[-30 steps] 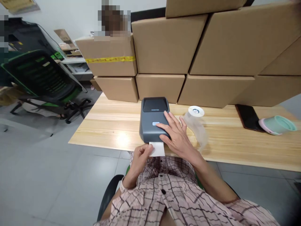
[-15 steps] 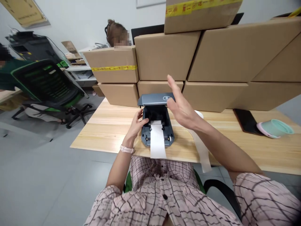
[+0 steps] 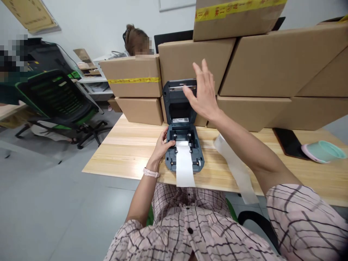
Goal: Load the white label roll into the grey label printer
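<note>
You get bright, even light around the printer. Left of it, a soft glare whitens the floor; far right of it, wide-angle distortion stretches the cup, and your picture's corners darken.

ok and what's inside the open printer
A white paper strip, running out over the front, and two dark holders farther back. Whatever is under the strip is covered.

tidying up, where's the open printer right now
In the head view, the open printer sits near the middle, on the table in front of the cardboard boxes, with the left hand at its left side.
</note>
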Motion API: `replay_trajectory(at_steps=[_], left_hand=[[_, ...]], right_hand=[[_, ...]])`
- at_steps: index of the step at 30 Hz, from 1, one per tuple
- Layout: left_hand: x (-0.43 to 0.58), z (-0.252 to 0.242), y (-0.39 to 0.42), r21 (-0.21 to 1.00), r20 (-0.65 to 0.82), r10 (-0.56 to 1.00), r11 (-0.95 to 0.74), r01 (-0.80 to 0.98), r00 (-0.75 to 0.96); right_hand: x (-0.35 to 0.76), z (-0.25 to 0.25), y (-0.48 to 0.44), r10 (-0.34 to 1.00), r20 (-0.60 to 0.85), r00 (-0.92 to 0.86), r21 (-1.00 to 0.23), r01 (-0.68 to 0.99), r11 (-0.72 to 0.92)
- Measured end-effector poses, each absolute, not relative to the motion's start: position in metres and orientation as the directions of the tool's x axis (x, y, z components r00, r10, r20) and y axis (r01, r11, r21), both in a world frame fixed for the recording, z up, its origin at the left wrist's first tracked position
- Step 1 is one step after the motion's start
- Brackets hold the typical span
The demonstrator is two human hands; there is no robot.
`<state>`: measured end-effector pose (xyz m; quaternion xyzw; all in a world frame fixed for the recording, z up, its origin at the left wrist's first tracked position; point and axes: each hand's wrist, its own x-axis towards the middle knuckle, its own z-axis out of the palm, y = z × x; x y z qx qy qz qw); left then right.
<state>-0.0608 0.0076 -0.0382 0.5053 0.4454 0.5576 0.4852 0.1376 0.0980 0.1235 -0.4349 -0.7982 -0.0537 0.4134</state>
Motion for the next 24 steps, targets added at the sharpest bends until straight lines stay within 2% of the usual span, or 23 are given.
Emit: replay_trajectory(at_steps=[2,3,5,7,10,17,22,24], left_hand=[[-0.06,-0.037,0.006,0.987,0.145,0.989,-0.146,-0.074,-0.015],[-0.06,-0.036,0.006,0.986,0.151,0.988,-0.151,-0.067,-0.015],[-0.06,-0.034,0.005,0.986,0.158,0.987,-0.159,-0.059,-0.016],[-0.06,-0.034,0.005,0.984,0.167,0.986,-0.168,-0.054,-0.019],[-0.06,-0.035,0.007,0.983,0.176,0.984,-0.177,-0.044,-0.022],[-0.073,-0.045,0.012,0.985,0.128,0.992,-0.126,-0.121,0.008],[-0.08,-0.048,0.01,0.98,0.145,0.989,-0.143,-0.136,0.008],[-0.079,-0.047,0.009,0.981,0.148,0.989,-0.146,-0.126,0.002]], right_hand=[[0.139,0.12,0.08,0.618,0.674,-0.404,-0.172,0.728,0.663],[0.14,0.116,0.069,0.617,0.6,-0.51,-0.113,0.709,0.696],[0.14,0.104,0.05,0.61,0.336,-0.717,-0.027,0.641,0.767],[0.138,0.09,0.041,0.561,0.044,-0.827,0.005,0.561,0.828],[0.129,0.074,0.045,0.479,-0.187,-0.858,0.004,0.487,0.874],[0.106,0.062,0.073,0.445,-0.378,-0.812,-0.079,0.507,0.858],[0.114,0.07,0.079,0.326,-0.404,-0.855,-0.273,0.452,0.849],[0.131,0.085,0.079,0.266,-0.352,-0.897,-0.391,0.399,0.829]])
